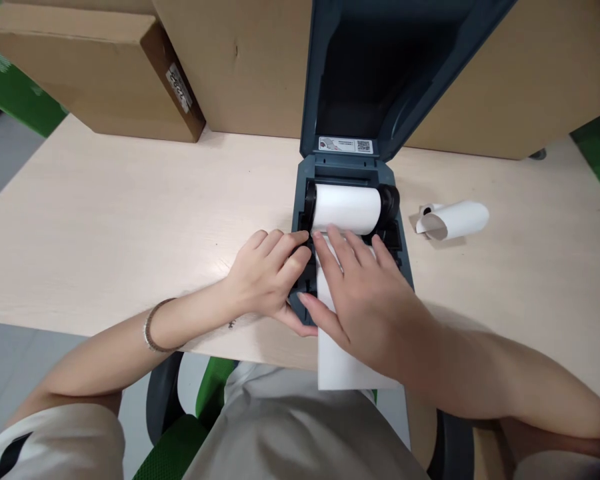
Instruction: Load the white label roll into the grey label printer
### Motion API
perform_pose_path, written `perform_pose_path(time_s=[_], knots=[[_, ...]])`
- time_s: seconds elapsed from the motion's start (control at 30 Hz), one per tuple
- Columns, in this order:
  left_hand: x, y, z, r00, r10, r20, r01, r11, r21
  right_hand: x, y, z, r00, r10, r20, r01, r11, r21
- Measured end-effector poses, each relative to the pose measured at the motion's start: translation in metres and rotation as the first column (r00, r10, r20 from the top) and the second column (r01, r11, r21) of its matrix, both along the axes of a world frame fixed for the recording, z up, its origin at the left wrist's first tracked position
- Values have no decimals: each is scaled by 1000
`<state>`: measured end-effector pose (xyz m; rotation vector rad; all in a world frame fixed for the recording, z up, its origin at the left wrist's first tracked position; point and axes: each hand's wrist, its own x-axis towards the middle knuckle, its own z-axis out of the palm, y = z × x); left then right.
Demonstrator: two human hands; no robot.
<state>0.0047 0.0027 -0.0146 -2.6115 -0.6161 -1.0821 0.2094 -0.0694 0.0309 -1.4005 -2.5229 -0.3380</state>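
Observation:
A dark blue label printer stands on the table with its lid raised. A white paper roll sits in its bay, and a strip of paper runs out toward me over the table edge. My left hand grips the printer's left front side, fingers curled on the black guide, thumb under the front corner. My right hand lies flat on the paper strip, fingers stretched toward the roll.
A loose curled piece of white paper lies right of the printer. A cardboard box sits at the back left, and a large cardboard panel stands behind the printer. The pale wooden table ends near my lap, above a green chair.

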Motion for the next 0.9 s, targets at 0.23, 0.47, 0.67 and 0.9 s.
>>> perform_pose_path(time_s=[0.23,0.47,0.67,0.9], knots=[[-2,1,-1,1000,-20,0,20,1000,-16,-1,-2,-2,1000,-9,-14,8,999,-38],[-3,-2,1,1000,5,-15,-5,1000,-2,-4,-14,2,999,-26,28,27,999,-37],[-3,-2,3,1000,-10,-18,9,1000,-19,-9,-18,1,999,-41,32,43,998,-35],[-1,-3,5,1000,9,-28,-9,1000,-5,7,-30,14,995,84,56,-81,995,-54]])
